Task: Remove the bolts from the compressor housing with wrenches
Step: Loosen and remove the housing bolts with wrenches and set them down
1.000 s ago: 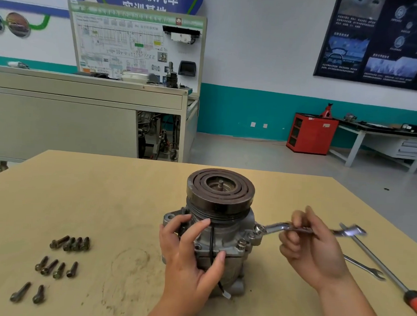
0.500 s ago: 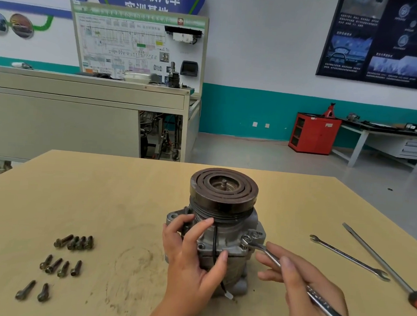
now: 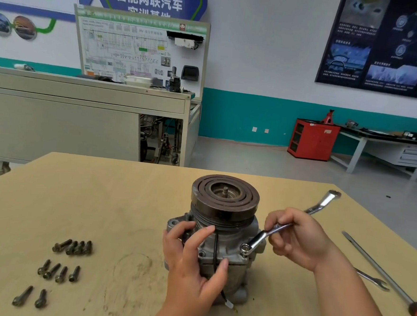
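A person's two bare hands work on a car air-conditioning compressor standing upright at the centre of a tan wooden table (image 3: 101, 199), seen from above and behind the hands. The compressor housing (image 3: 230, 248) is grey cast metal, topped by a dark, round clutch pulley (image 3: 225, 196) with concentric rings. The left hand (image 3: 190, 262), at lower centre of the frame, grips the front left of the housing, fingers curled around its upper edge and the thumb pressed against the front beside a thin black wire. The right hand (image 3: 295, 238), right of centre, is closed around the shaft of a shiny ring wrench (image 3: 258, 240). The wrench's ring end sits on the right front corner of the housing, while its other end sticks out past the hand toward the upper right. At lower left, ten loose bolts (image 3: 71, 247) lie on the table in three small groups, well apart from the compressor. At lower right, an open-ended wrench (image 3: 371, 280) lies partly hidden behind the right forearm, and just beside it a long screwdriver (image 3: 380, 268) with a red and black handle runs toward the frame's right edge. Behind the table are a grey training bench (image 3: 81, 124) with a wiring diagram board and a red cabinet (image 3: 312, 140) against a white and teal wall.
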The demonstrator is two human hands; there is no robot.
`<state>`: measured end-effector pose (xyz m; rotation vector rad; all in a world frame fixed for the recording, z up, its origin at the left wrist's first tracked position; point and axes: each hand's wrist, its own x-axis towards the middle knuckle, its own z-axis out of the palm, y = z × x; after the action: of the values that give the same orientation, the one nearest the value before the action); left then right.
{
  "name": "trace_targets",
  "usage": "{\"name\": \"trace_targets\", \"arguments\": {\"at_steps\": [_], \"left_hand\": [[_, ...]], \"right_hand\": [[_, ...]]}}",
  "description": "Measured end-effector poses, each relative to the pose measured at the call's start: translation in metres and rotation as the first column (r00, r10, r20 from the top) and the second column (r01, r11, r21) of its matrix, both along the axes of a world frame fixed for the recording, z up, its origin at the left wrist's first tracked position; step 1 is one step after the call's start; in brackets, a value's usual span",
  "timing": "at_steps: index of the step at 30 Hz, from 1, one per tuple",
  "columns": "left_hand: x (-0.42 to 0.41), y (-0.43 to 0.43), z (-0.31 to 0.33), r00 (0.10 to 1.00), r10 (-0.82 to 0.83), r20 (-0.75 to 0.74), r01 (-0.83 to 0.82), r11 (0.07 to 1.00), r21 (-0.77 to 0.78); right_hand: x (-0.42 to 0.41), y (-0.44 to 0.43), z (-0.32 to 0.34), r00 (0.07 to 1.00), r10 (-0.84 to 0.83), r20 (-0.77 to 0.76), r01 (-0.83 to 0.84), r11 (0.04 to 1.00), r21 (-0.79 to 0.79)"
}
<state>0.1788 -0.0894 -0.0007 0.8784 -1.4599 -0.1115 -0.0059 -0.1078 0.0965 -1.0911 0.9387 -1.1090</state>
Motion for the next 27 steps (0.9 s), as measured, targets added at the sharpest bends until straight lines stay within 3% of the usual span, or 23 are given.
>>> {"name": "trace_targets", "arguments": {"at_steps": [3,5,6,12,18,24,27], "left_hand": [[-0.001,0.0,0.002,1.0,-0.004,-0.011,0.004,1.0,0.011],[-0.001,0.0,0.003,1.0,-0.003,-0.015,0.003,1.0,0.012],[-0.002,0.001,0.003,1.0,-0.005,-0.017,0.005,1.0,0.012],[-0.001,0.001,0.002,1.0,-0.009,-0.022,0.01,1.0,0.017],[0.0,0.001,0.001,1.0,-0.013,-0.012,0.013,1.0,0.019],[-0.001,0.001,0.001,1.0,-0.009,-0.019,0.01,1.0,0.017],[-0.001,0.0,0.001,1.0,-0.008,-0.018,0.008,1.0,0.01]], "right_hand": [[-0.006,0.009,-0.004,0.971,-0.072,0.227,0.082,0.996,-0.037],[-0.012,0.022,-0.014,0.887,-0.136,0.441,0.168,0.985,-0.033],[-0.014,0.032,-0.019,0.867,-0.17,0.469,0.216,0.975,-0.046],[0.021,0.085,-0.049,0.894,-0.414,0.168,0.445,0.86,-0.249],[0.05,0.103,-0.053,0.849,-0.525,-0.057,0.448,0.773,-0.45],[0.05,0.1,-0.041,0.805,-0.527,-0.273,0.335,0.783,-0.524],[0.034,0.085,-0.02,0.869,-0.43,-0.243,0.302,0.852,-0.428]]}}
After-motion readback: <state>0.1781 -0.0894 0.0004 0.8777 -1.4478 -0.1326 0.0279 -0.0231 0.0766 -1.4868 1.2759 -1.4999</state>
